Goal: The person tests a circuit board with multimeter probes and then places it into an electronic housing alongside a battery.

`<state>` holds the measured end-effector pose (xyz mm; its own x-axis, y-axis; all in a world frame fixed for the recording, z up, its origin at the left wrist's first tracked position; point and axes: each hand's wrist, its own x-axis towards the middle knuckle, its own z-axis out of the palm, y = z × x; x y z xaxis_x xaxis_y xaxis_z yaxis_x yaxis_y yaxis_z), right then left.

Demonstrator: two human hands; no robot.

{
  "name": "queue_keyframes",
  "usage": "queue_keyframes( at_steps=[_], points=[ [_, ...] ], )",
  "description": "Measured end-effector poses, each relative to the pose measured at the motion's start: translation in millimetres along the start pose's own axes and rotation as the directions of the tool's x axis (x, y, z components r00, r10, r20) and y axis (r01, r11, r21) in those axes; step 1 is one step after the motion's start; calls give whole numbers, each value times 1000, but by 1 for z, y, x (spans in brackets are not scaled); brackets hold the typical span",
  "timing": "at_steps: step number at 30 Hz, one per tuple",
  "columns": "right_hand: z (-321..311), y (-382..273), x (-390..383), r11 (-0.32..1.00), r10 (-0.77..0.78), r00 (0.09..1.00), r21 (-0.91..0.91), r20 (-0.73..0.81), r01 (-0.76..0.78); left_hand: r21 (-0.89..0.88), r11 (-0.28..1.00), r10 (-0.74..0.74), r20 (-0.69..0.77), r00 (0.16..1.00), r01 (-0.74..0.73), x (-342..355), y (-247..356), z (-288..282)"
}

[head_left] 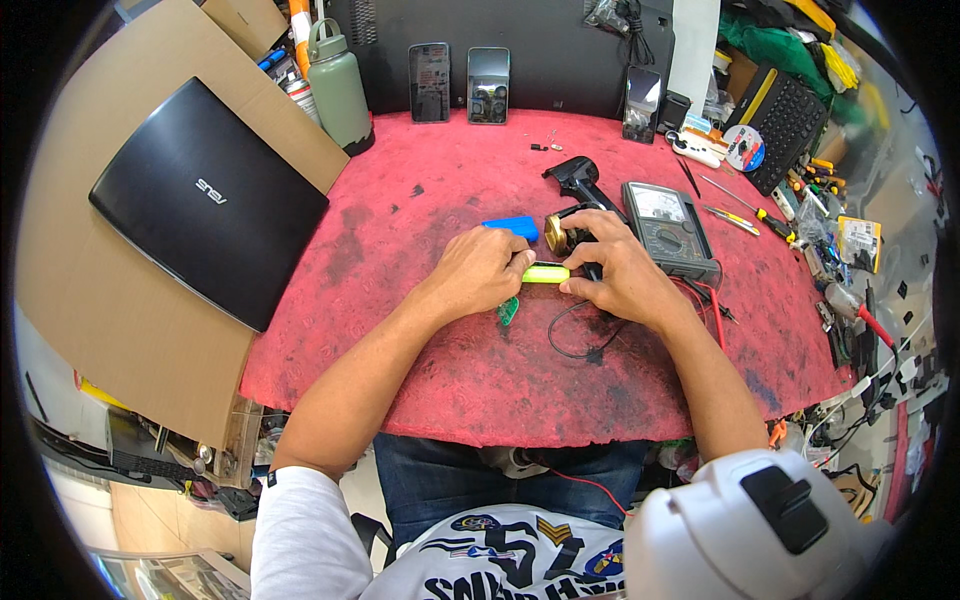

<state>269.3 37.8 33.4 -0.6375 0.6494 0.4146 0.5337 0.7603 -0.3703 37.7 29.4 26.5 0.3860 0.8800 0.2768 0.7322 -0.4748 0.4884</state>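
Desk point(380, 265) with a stained red covering, seen from above, with a slim bright yellow-green bar point(545, 274) near the middle, between the person's two hands. Left hand point(478, 268): its grip is clamped on the bar's left end, thumb and bent fingers together around it. Right hand point(622, 268): its grip is closed on the right end, between thumb and fingertip. A thin dark strip point(545, 263) lies along the bar's far edge.

Just beyond the left hand lies a bright blue block point(512, 227); on the near side of that hand, a small green circuit board point(508, 312) shows in part. A round gold-and-black object point(555, 235) sits beside the right hand's fingers, partly hidden by them; whether they touch it cannot be told. Farther back lies a black pistol-shaped device point(576, 178).

To the right of the right hand rests a grey analogue multimeter point(672, 240) with a pale dial window; a red test lead point(717, 318) runs down near it. A thin black cable point(551, 330) curves below the right hand. At far left, a closed black laptop point(215, 225) lies on a brown cardboard sheet point(90, 290).
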Motion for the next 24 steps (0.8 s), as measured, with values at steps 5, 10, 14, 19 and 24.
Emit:
queue_keyframes(
  at_steps=[5,10,14,19,24],
  points=[
    [-1,-1,1,1000,-16,1000,-3,0,16,13,1000,-16,22,1000,16,-2,0,-2],
    [-5,-5,-3,999,-30,999,-43,36,32,-214,977,5,147,989,27,-4,-4,-11],
    [-17,-7,-2,998,-51,997,-51,-54,49,-115,992,75,152,986,-58,-5,-1,-19],
    [-25,-27,3,979,137,984,165,-118,-116,-143,988,67,122,990,-49,-8,0,-15],
    [-18,-38,4,967,137,980,232,-144,-101,-179,982,75,111,991,-54,-7,2,-13]
  ],
)
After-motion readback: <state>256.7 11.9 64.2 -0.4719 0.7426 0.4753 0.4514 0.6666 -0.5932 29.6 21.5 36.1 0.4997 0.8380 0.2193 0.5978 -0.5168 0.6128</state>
